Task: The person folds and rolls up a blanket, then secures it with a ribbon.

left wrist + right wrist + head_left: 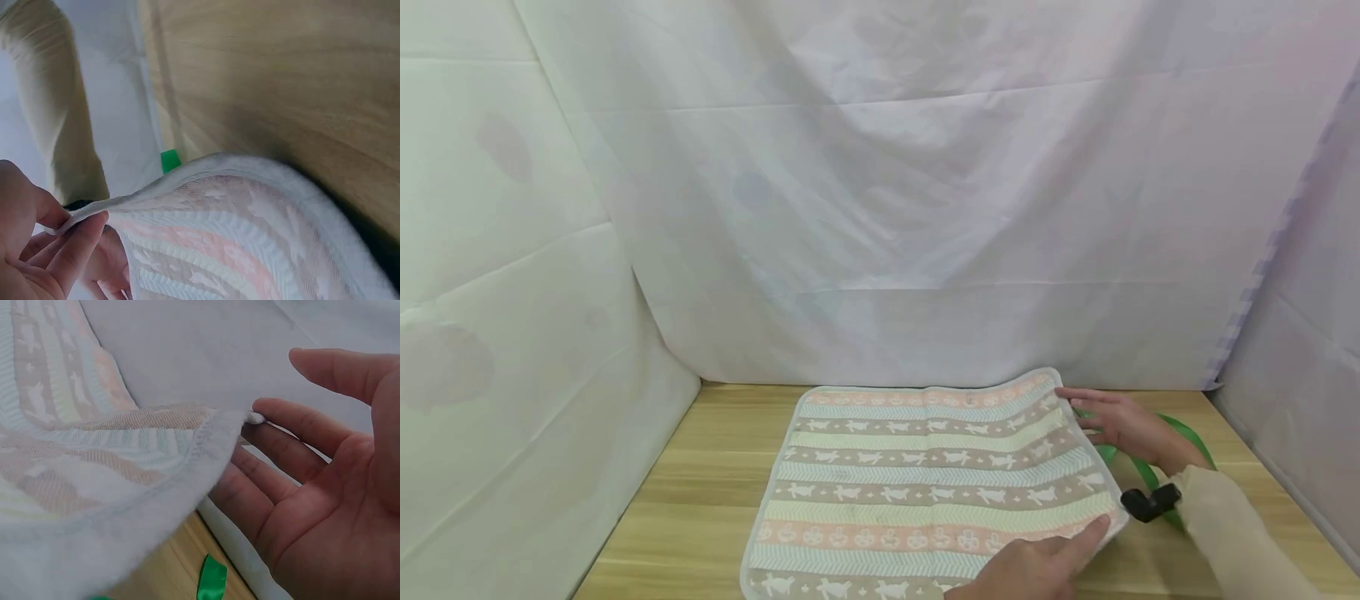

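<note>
Head: striped cloth [917, 475] on wooden table [655, 517], right side raised. Left hand [1030, 571] at its near right corner; right hand [1127, 429] farther up that side, green ribbon [1193, 439] beside it.
Left wrist: left thumb and fingers pinch pale hem [234, 164].
Right wrist: right hand unclenched, 4 fingers nearly straight, touching cloth's edge; thumb well apart.
</note>
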The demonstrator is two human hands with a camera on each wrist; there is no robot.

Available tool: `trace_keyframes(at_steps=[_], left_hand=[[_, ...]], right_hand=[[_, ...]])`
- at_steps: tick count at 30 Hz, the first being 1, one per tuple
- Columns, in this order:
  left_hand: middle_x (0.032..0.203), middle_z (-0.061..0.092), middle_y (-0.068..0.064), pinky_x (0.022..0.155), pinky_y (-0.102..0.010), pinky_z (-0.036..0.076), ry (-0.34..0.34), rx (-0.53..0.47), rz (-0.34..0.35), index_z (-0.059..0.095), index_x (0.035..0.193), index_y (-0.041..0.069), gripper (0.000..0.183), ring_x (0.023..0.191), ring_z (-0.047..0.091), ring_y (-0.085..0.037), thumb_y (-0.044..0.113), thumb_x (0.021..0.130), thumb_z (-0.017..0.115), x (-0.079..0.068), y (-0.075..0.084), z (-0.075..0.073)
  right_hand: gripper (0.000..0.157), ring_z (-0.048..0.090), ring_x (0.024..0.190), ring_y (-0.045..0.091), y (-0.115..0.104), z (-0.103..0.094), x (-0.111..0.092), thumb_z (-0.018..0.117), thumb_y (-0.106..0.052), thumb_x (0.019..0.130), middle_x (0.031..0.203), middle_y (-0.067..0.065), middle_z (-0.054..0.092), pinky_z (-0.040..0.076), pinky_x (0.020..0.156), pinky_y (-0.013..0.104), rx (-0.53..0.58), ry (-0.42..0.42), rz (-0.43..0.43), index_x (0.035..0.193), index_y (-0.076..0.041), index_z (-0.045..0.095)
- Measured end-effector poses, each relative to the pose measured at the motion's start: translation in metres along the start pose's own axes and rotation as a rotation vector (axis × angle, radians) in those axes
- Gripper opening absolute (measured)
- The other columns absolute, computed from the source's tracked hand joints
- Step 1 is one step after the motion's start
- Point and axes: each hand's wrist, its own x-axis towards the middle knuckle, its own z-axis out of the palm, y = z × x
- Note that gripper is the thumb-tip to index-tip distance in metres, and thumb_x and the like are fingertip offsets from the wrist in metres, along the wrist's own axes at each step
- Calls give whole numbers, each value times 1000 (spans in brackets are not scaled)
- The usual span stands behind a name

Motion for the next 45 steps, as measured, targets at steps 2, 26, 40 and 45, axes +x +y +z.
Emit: trace_keyframes(at_steps=[2,26,40,45], left_hand=[[69,51,11,59,2,32,82,-4,-5,21,155,6,79,57,32,12,9,92,69,-3,-1,-3],[93,65,-7,73,-24,58,433,-725,-578,36,149,24,69,83,68,-7,-3,90,59,-84,-11,-101],[90,64,-7,59,-24,54,508,-604,-759,33,152,20,69,59,51,0,6,94,66,-148,-10,-148],[83,59,-3,53,-22,49,550,-567,-857,36,151,26,72,53,42,0,-3,91,64,-167,-14,-159]], right_hand=[[54,60,122,16,-5,2,2,34,-19,110,153,7,41,54,94,43,22,-32,-19,155,4,17],[54,62,119,17,-80,75,52,40,-12,107,160,16,25,54,94,37,117,-75,-239,152,10,20],[61,62,116,18,-110,165,111,49,-12,104,161,27,15,53,95,44,284,-131,-285,154,6,20],[60,55,127,32,-113,193,129,49,-11,103,159,28,20,49,99,50,326,-167,-319,154,5,22]])
